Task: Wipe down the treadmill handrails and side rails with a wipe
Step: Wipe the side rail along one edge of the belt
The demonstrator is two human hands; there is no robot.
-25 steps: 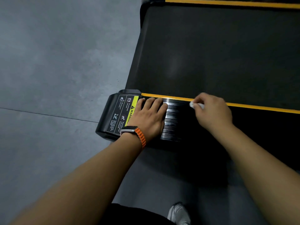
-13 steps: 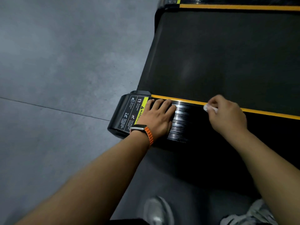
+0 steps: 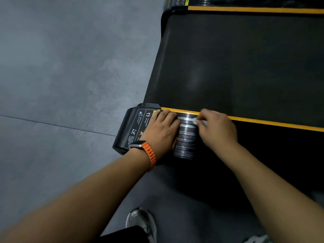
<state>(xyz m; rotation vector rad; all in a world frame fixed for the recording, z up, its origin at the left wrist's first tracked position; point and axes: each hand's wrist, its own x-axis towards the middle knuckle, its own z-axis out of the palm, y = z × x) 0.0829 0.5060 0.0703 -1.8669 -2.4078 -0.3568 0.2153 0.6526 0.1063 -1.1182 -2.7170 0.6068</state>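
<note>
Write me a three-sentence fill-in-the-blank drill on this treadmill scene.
1. The right hand pinches a ___ wipe on the rail.
2. The watch strap by the left hand is ___.
3. The left hand rests flat on the rail, to the ___ of the wipe.

Missing words: white; orange; left.

The wipe [image 3: 199,122] is mostly hidden inside the right hand [image 3: 217,128]; label [image 3: 138,127] print unreadable.
</note>
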